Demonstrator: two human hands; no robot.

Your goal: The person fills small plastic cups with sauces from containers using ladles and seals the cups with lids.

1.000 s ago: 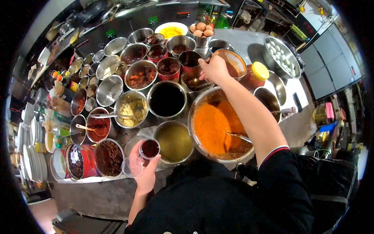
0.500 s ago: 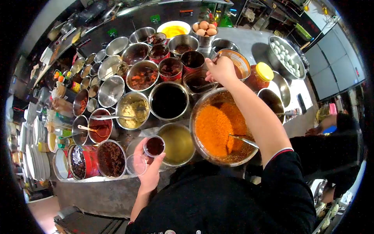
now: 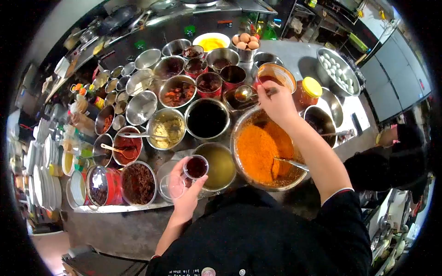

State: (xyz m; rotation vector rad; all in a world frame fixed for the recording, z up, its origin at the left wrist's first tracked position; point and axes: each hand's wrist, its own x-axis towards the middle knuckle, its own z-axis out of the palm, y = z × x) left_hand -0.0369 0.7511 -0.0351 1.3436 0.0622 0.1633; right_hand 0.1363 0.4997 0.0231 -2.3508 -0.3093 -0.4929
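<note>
My left hand [image 3: 186,198] is closed around a small clear plastic cup [image 3: 196,167] of dark red liquid. A round clear plastic lid or second cup [image 3: 169,185] is beside those fingers, partly behind them. Under this hand stands a bowl of yellowish liquid [image 3: 214,165]. My right hand [image 3: 278,102] grips the short visible handle of a ladle [image 3: 243,94]. The ladle's shiny bowl hangs over a square container of dark liquid [image 3: 234,105]. Close beyond the right hand is an orange-rimmed tub [image 3: 286,73]. My right forearm passes over a large bowl of orange seasoning [image 3: 258,149].
Bowls and tins of sauces crowd the table, including black liquid [image 3: 207,118] and yellow paste [image 3: 166,131]. A spoon handle [image 3: 294,164] sticks out of the orange bowl. A yellow-lidded jar [image 3: 311,87] and a bowl of pale eggs [image 3: 340,73] stand right. A person [image 3: 391,161] is at right.
My right hand has turned and moved slightly right and nearer, and the ladle's bowl now shows above the square container. My left hand still holds the cup. The view has shifted slightly.
</note>
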